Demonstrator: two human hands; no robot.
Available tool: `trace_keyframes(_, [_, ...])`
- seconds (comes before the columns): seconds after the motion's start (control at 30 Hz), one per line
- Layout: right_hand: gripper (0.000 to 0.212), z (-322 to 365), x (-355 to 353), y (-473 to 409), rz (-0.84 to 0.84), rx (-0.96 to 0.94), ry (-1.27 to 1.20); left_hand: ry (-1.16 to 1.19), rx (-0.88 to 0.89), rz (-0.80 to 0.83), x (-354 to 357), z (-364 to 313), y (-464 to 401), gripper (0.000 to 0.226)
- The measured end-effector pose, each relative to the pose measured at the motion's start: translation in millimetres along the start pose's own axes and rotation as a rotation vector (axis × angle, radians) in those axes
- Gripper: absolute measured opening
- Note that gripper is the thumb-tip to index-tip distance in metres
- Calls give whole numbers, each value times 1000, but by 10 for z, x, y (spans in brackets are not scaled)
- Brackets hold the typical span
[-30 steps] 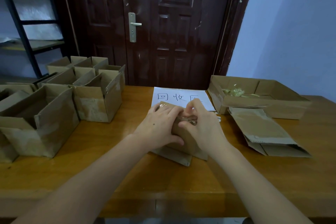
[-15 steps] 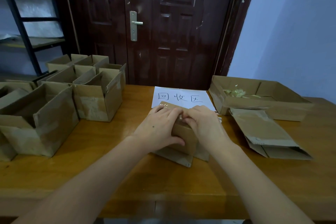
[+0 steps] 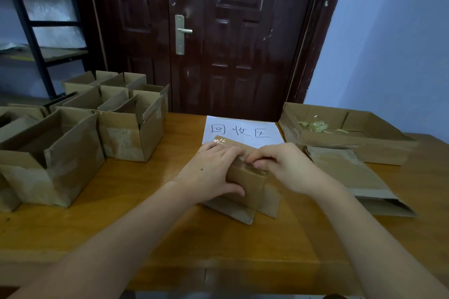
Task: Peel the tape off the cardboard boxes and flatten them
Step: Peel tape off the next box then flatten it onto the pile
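**Gripping one taped box at the table's middle: stock on view**

Holding item one, a small cardboard box (image 3: 245, 184) standing on the wooden table (image 3: 150, 204) with its flaps splayed beneath it, are two hands.

- Left hand (image 3: 213, 172) — one. Fingers curled over the box's top, thumb clamped against its near face.
- Right hand (image 3: 286, 167) — one. Fingertips (image 3: 257, 156) bunched together, pinching at the clear tape (image 3: 245, 161) along the box's top edge, just beside the left hand's fingertips.
- Tape, shiny — one strip, running across the box top under both sets of fingers to the far corner beyond the left knuckles.
- White paper sheet (image 3: 243, 131) — one, with three handwritten characters, just beyond the fingertips and partly covered by the box.
- Open upright boxes (image 3: 131, 133) — a cluster well to the left of the left hand; at least six, exact count cannot be told as some run off the edge.
- Flattened box (image 3: 349, 172) — one, lying to the right of the right hand.
- Shallow open carton (image 3: 379, 150) — one, beyond the flattened box, holding a wad of crumpled tape (image 3: 313, 126).
- Dark door (image 3: 218, 39) and metal shelving (image 3: 41, 31) — one each, behind the table.
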State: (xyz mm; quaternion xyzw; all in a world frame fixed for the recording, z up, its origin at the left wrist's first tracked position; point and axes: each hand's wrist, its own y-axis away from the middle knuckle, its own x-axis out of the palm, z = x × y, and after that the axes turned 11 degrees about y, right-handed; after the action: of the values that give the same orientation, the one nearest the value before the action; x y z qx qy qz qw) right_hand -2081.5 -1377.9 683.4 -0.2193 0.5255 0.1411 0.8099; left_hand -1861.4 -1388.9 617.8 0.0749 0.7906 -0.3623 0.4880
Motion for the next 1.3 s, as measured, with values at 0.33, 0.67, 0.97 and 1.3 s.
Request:
trace_keyframes(0.33, [40, -84, -123, 40, 157, -20, -200, 35, 64, 91, -90, 76, -20, 86])
trace_keyframes(0.67, [21, 41, -198, -101, 208, -22, 132, -8, -71, -146, 104, -7, 142, 90])
trace_keyframes(0.97, [32, 76, 61, -157, 79, -13, 303, 360, -190, 5, 221, -122, 319, 102])
trace_keyframes(1.3, [30, 276, 178, -196, -68, 18, 349, 617, -302, 80, 219, -200, 272, 93])
